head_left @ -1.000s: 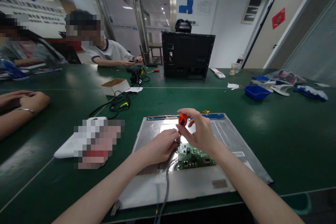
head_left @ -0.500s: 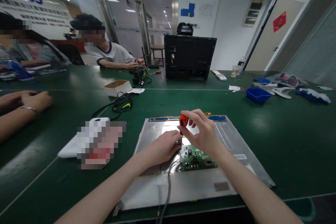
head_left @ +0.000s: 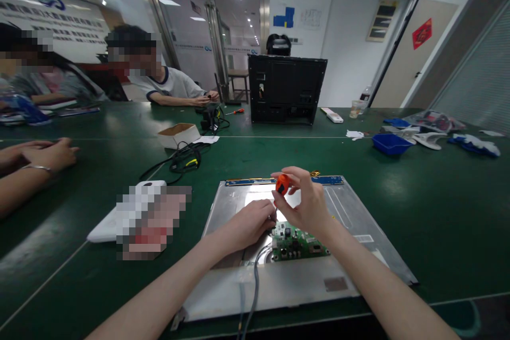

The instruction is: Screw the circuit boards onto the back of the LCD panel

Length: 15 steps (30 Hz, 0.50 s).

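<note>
My right hand (head_left: 306, 199) grips the orange-and-black handle of a screwdriver (head_left: 282, 184) between thumb and fingers. The tool stands nearly upright, its thin shaft pointing down at the upper left corner of a green circuit board (head_left: 300, 243). Beside the shaft's lower end, my left hand (head_left: 255, 220) has its fingertips pinched together; what lies between them is hidden, as is the screwdriver's tip. Under both hands lies a silvery metal display panel (head_left: 346, 265), with a blue strip board (head_left: 334, 180) along its far edge. Grey cables (head_left: 256, 281) run from beside the board toward me.
A black monitor housing (head_left: 287, 87) stands at the back. Left of the panel are a white object (head_left: 107, 223), black cables (head_left: 181, 156) and an open box (head_left: 179, 134). A blue tray (head_left: 391, 143) sits right. Another person's hands (head_left: 51, 154) rest at left; others sit beyond.
The screwdriver handle has turned and shifted slightly right and down in my right hand, whose fingers have moved round it. My left hand stays in place.
</note>
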Motion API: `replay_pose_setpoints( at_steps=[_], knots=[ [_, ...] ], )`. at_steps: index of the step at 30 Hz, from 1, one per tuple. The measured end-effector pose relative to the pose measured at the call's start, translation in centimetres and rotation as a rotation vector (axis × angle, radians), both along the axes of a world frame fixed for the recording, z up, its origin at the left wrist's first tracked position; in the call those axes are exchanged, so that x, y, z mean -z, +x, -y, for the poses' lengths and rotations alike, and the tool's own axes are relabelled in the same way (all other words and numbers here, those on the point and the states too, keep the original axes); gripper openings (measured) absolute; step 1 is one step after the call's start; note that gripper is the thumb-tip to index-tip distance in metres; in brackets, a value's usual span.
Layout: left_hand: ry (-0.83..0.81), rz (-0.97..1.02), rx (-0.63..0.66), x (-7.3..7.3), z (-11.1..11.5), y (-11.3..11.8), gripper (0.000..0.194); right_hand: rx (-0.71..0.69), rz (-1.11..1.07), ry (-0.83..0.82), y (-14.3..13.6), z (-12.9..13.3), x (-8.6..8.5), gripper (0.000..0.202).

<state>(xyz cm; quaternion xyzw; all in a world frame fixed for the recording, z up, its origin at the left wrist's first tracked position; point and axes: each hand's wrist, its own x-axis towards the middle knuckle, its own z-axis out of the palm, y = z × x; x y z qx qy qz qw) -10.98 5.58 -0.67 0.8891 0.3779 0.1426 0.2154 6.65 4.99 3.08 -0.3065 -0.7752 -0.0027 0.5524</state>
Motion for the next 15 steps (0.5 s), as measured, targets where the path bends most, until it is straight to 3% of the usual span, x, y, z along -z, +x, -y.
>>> replay_pose_setpoints(
  at_steps=[5,15],
  knots=[
    [0.000,-0.001,0.008,0.37,-0.26,0.10,0.009,0.030,0.037,0.062,0.07,0.16,-0.24,0.028],
    [0.038,0.014,-0.017,0.65,-0.23,0.04,0.007,-0.023,0.056,0.044,0.29,0.26,-0.77,0.034]
  ],
)
